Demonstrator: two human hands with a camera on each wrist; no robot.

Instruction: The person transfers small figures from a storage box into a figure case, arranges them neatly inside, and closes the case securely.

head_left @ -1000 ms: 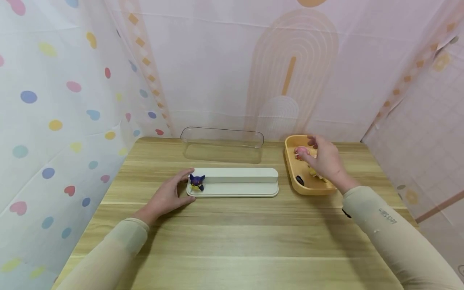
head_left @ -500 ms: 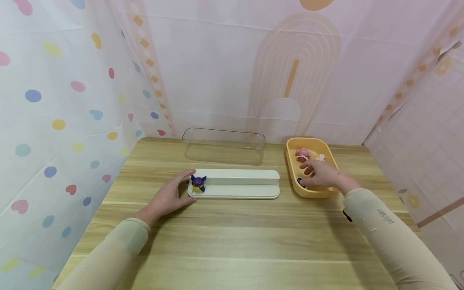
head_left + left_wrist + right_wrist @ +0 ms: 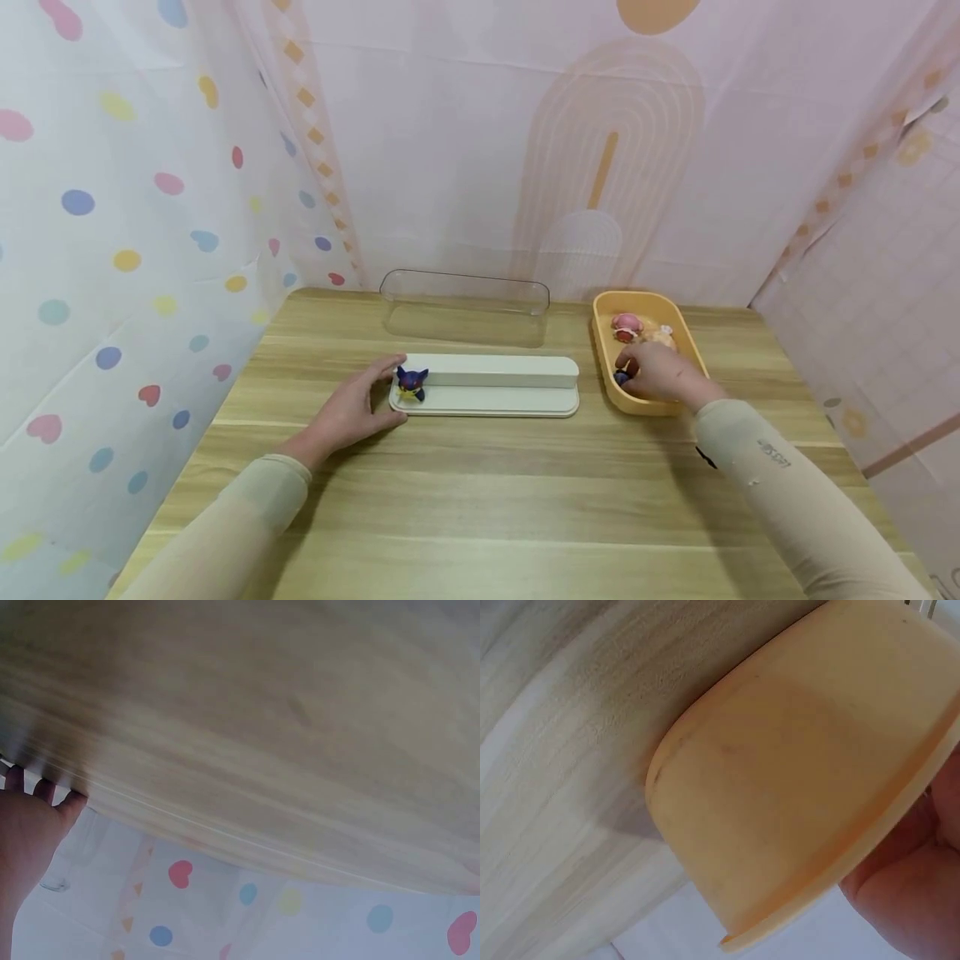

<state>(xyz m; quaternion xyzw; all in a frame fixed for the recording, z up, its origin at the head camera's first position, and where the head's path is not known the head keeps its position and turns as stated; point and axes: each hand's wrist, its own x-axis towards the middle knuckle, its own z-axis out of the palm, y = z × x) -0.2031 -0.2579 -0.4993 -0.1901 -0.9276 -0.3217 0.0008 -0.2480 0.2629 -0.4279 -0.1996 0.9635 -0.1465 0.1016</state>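
My left hand holds the left end of a long white stepped display base, its thumb at the front edge and fingers at the back. On that end of the base stands a purple figurine with pointed ears and a yellow lower part. Inside a yellow-orange tray at the right, my right hand pinches a small dark blue figurine, mostly hidden by the fingers. A pink figurine and a pale yellow one lie farther back in the tray. The right wrist view shows mainly the tray's outer wall.
A clear plastic cover stands behind the white base, near the back edge of the wooden table. Patterned curtains hang close around the table at the back and sides.
My right hand has moved from over the middle of the tray down to its front left corner, and its fingers have closed on the dark blue figurine. The left hand stays on the base.
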